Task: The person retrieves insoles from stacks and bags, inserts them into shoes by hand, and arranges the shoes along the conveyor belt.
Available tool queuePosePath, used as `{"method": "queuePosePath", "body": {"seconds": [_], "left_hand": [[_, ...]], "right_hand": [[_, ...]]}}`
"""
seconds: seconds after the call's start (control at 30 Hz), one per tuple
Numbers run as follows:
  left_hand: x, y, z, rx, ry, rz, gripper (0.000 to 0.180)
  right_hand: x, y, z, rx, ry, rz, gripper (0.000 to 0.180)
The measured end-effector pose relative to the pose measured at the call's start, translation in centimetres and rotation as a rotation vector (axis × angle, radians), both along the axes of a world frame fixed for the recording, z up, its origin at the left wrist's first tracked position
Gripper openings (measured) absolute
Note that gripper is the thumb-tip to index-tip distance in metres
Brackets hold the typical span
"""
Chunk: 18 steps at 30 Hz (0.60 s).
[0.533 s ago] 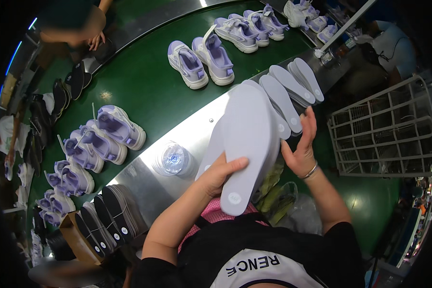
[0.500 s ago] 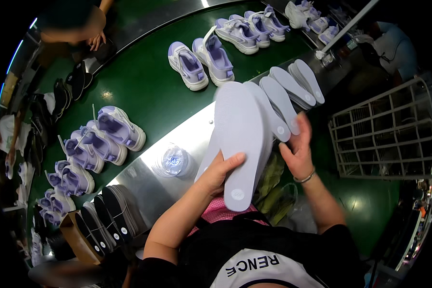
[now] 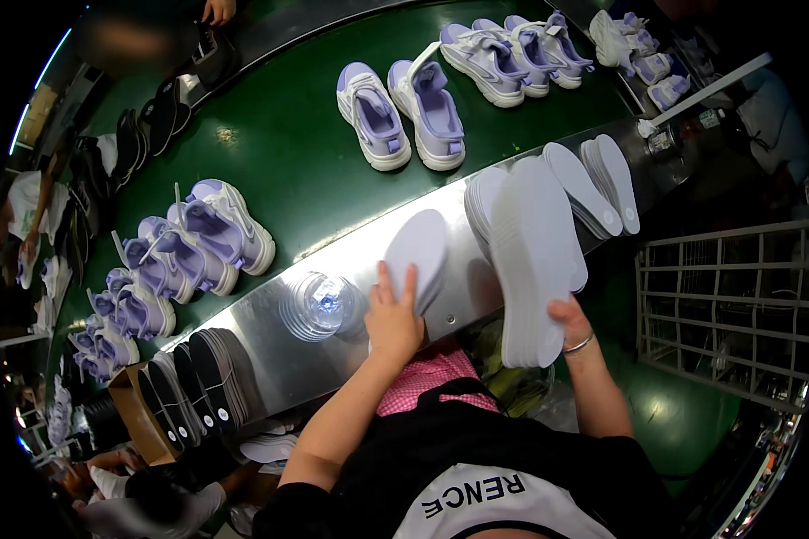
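Note:
My right hand (image 3: 571, 325) grips the heel end of a stack of pale grey-white insoles (image 3: 528, 269), its thumb on the edge. The stack is slightly smeared by motion and tilts up over the metal ledge. My left hand (image 3: 395, 319) has its fingers spread on another light insole (image 3: 420, 247) lying on the ledge; its thumb is not clearly visible. Beyond the held stack, further light insoles (image 3: 483, 202) rest on the ledge, and two more piles, one insole pile (image 3: 582, 190) and another insole pile (image 3: 609, 180), lie to the right.
Purple-and-white sneakers (image 3: 373, 121) stand on the green belt (image 3: 288, 135) behind the metal ledge (image 3: 351, 359). A clear round plastic container (image 3: 322, 301) sits left of my left hand. Black-and-grey insoles (image 3: 205, 377) and a cardboard box (image 3: 139, 413) are at left, a wire rack (image 3: 728, 310) at right.
My left hand has let go of the upheld insoles and now rests on an insole on the ledge. My right hand has closed on a stack, now farther right. The view has shifted.

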<state>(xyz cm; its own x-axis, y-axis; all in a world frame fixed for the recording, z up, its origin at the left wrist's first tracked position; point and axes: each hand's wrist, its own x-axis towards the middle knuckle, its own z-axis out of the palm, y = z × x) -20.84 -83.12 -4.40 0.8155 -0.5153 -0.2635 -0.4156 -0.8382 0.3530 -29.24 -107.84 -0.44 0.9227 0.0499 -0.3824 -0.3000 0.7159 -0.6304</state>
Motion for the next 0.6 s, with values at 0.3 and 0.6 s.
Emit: {"method": "queuePosePath", "body": {"seconds": [0.3, 0.6], "left_hand": [[0.3, -2.0, -0.7, -0.374, 0.029, 0.406, 0.077], [0.5, -0.8, 0.0, -0.538, 0.279, 0.289, 0.075]], "right_hand": [[6.8, 4.5, -5.8, -0.497, 0.215, 0.179, 0.070], [8.5, 3.5, 0.6, -1.674, 0.318, 0.777, 0.061]]}}
